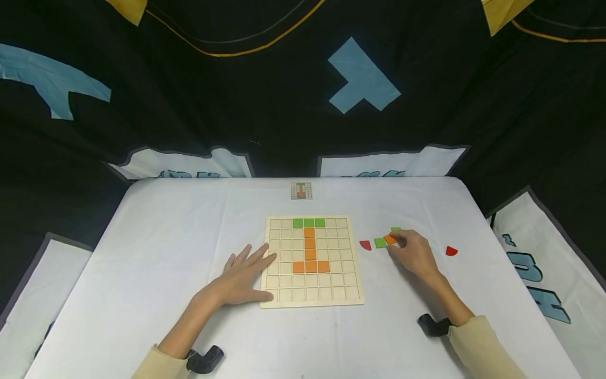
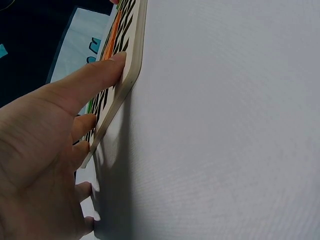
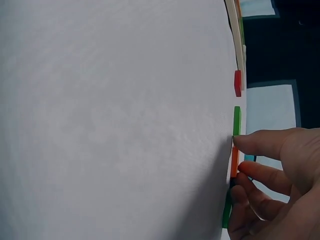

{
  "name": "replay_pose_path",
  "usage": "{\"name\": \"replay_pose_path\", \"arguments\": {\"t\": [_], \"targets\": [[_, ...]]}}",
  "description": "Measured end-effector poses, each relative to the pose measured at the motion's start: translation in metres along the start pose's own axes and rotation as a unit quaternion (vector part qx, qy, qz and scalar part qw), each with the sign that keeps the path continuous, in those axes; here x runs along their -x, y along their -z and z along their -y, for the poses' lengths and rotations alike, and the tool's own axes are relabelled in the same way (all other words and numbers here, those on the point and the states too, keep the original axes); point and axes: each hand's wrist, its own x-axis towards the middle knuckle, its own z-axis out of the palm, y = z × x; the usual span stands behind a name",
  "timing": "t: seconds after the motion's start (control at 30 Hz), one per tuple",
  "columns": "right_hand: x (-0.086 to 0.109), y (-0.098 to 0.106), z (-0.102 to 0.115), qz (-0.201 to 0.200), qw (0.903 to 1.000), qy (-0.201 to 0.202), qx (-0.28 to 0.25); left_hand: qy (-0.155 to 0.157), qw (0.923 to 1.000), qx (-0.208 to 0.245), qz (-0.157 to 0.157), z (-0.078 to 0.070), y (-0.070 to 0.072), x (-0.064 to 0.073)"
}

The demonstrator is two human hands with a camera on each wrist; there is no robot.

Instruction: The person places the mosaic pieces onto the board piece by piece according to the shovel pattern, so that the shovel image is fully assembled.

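A pale wooden grid board (image 1: 293, 292) lies on the white table. Green square tiles (image 1: 309, 223) form a short row at its top, and orange square tiles (image 1: 310, 243) run down the middle to a row of three. My left hand (image 1: 241, 279) rests on the board's left edge with fingers spread; in the left wrist view its thumb (image 2: 100, 76) lies on the rim. Right of the board, my right hand (image 1: 415, 253) pinches a loose orange square tile (image 3: 234, 162) between thumb and fingers. A green tile (image 1: 380, 242) lies beside it, and another green tile (image 1: 395, 229) is partly hidden behind the hand.
One red quarter-round piece (image 1: 365, 245) lies between the board and the loose tiles. A second red piece (image 1: 452, 251) is farther right. Behind the board is a small picture card (image 1: 301, 191) with a grid pattern. Dark patterned cloth (image 1: 284, 116) hangs beyond the table.
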Motion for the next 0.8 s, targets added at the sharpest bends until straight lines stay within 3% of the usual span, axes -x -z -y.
{"name": "replay_pose_path", "arguments": {"t": [0.47, 0.8], "targets": [[-0.003, 0.000, 0.003, -0.003, 0.9998, -0.015, 0.015, -0.003, 1.0000, 0.000, 0.001, 0.000, 0.000, 0.000], [0.002, 0.001, 0.018, 0.010, 0.9997, -0.009, -0.020, 0.003, 1.0000, -0.006, 0.000, -0.001, 0.000, -0.001]]}}
